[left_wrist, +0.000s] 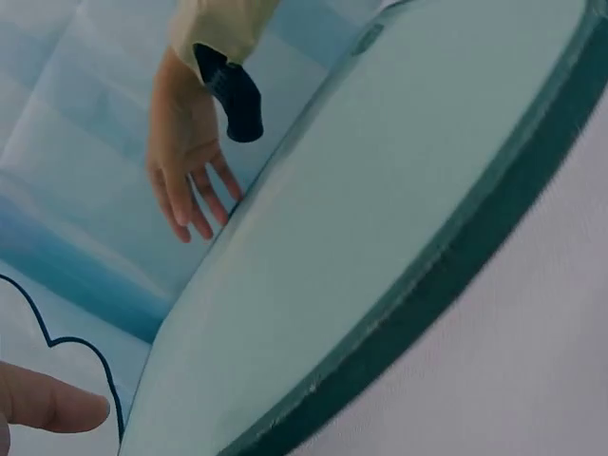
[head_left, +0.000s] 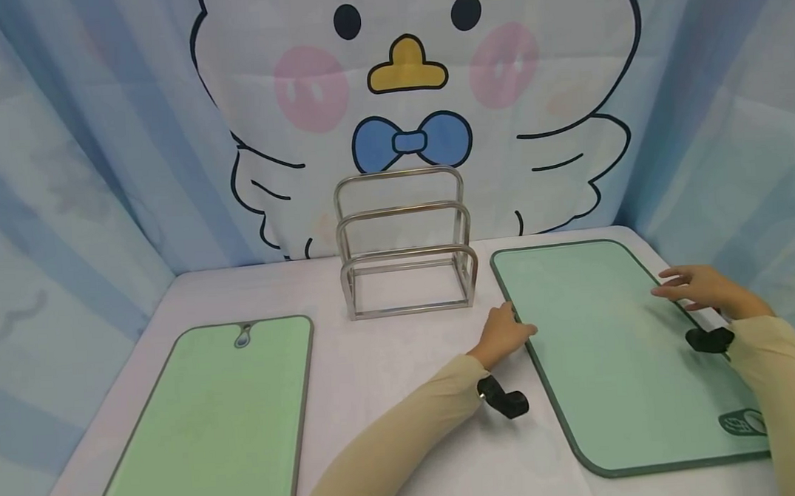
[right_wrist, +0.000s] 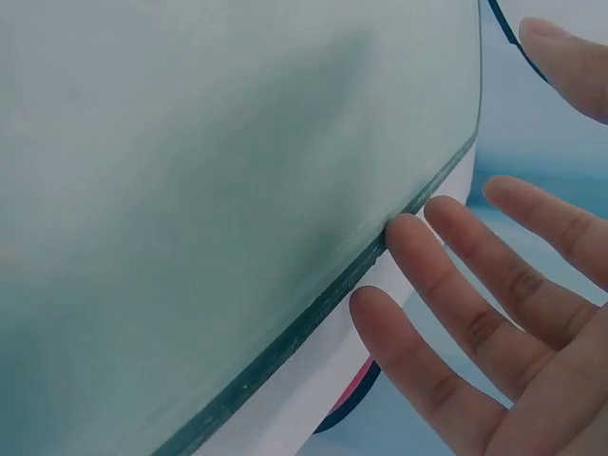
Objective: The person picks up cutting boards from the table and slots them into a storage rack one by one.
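At the back of the table (head_left: pixel 363 368) stands the rack (head_left: pixel 407 254); left of it, nearer, one board (head_left: pixel 212 419); right, another board (head_left: pixel 615 357).

Plain, pale cream-yellow long sleeves (head_left: pixel 404 434), lightly creased, end at the bare hands (head_left: pixel 503 336), and a curved black fitting (head_left: pixel 501 399) juts from each cuff (head_left: pixel 467 377).

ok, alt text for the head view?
A person's left hand and right hand are at opposite long edges of a wide green board on a pale table. A metal rack stands at the back; a narrower green board lies at left.
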The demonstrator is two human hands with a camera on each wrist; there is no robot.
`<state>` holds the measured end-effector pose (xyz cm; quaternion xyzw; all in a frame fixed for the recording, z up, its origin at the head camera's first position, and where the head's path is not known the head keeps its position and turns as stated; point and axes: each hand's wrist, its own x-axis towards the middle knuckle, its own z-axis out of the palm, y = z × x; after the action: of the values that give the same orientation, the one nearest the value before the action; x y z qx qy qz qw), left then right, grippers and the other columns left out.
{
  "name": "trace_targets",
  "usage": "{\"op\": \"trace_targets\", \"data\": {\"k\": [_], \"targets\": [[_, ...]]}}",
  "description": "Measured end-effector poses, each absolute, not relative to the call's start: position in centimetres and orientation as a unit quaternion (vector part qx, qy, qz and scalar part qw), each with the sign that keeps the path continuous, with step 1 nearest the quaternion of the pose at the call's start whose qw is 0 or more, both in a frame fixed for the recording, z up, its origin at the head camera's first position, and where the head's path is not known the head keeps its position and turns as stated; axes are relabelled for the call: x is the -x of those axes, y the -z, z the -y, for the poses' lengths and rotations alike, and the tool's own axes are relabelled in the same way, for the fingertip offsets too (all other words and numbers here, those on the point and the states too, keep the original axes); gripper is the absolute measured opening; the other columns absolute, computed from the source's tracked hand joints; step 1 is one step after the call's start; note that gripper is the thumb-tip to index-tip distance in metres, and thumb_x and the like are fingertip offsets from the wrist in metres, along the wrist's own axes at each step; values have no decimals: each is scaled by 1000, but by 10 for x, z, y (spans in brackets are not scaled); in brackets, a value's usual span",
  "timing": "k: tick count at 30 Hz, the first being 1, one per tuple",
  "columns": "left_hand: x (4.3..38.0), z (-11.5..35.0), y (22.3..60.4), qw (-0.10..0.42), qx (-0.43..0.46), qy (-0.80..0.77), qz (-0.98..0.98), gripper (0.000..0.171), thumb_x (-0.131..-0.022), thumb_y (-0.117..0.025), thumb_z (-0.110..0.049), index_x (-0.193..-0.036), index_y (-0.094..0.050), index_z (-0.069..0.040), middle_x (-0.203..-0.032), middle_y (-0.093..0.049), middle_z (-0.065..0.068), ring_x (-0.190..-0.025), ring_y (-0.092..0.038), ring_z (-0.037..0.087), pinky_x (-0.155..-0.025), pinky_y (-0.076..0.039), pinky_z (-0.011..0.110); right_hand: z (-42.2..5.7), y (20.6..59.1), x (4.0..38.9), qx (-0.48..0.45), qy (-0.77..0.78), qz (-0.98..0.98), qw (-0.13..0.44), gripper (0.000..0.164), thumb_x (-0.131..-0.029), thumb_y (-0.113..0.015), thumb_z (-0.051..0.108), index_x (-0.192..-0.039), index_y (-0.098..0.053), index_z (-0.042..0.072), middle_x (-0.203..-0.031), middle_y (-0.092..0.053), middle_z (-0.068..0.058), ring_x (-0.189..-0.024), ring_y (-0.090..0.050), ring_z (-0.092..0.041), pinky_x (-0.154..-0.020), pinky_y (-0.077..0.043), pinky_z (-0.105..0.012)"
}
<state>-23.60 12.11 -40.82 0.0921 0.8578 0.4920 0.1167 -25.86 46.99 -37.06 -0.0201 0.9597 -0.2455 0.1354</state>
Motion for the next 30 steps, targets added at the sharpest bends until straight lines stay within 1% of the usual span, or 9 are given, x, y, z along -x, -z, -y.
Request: {"op": "trace_targets", "data": {"k": [2,4,7,13,15,18,21,27,30], "targets": [[235,-124,407,134,-62,-518,-842,51,-82,-65,-18,-127,-52,0,-122,-56,16,-114,-53,25,-96,-46,36,-471,370,260,17,241,-960,140,73,-96,-52,34,-133,-26,-22,-129,-38,-45,-102,-58,-44,-78,-55,-48],[233,-127,406,149,-31,-538,-829,49,-81,-65,-17,-125,-53,1,-119,-55,17,-111,-53,26,-96,-46,39,-472,370,261,12,237,-961,144,74,-96,-53,36,-133,-26,-23,-128,-39,-45,-101,-59,-44,-78,-56,-47],[231,-131,403,174,16,-558,-811,54,-80,-66,-17,-127,-49,4,-122,-50,18,-109,-52,28,-97,-45,43,-474,371,263,0,239,-959,153,77,-95,-53,37,-132,-25,-24,-128,-37,-47,-99,-60,-43,-78,-56,-48],[230,-138,399,191,64,-583,-787,57,-81,-67,-13,-130,-46,7,-125,-44,22,-93,-55,31,-90,-49,43,-479,372,266,-54,253,-945,200,90,-93,-51,48,-132,-21,-27,-129,-30,-48,-105,-51,-51,-78,-55,-46],[230,-140,399,188,69,-579,-790,56,-80,-67,-12,-129,-47,7,-126,-43,22,-98,-53,30,-92,-48,43,-480,372,267,-68,257,-939,220,92,-92,-50,51,-132,-20,-27,-129,-28,-47,-109,-47,-53,-77,-55,-45],[229,-142,398,184,77,-579,-790,58,-79,-67,-11,-130,-46,6,-127,-41,22,-111,-47,30,-98,-45,43,-480,372,269,-81,267,-929,244,94,-92,-49,52,-132,-18,-27,-128,-26,-46,-110,-43,-54,-79,-55,-46],[228,-145,398,182,85,-586,-785,60,-79,-68,-10,-132,-44,6,-130,-37,22,-120,-40,30,-102,-42,44,-478,370,272,-94,267,-926,250,96,-91,-50,53,-130,-16,-28,-128,-26,-44,-110,-43,-52,-79,-55,-44],[225,-148,400,172,96,-610,-768,67,-77,-70,-8,-137,-40,3,-136,-30,22,-125,-34,32,-105,-38,45,-464,363,271,-112,266,-921,260,95,-88,-52,55,-125,-20,-26,-121,-29,-40,-104,-43,-45,-76,-54,-38],[224,-148,402,180,100,-630,-749,72,-76,-70,-6,-140,-38,1,-139,-28,22,-128,-32,32,-108,-35,45,-460,362,269,-121,269,-919,261,96,-87,-52,56,-125,-19,-26,-119,-29,-38,-102,-42,-42,-76,-53,-37]]}}
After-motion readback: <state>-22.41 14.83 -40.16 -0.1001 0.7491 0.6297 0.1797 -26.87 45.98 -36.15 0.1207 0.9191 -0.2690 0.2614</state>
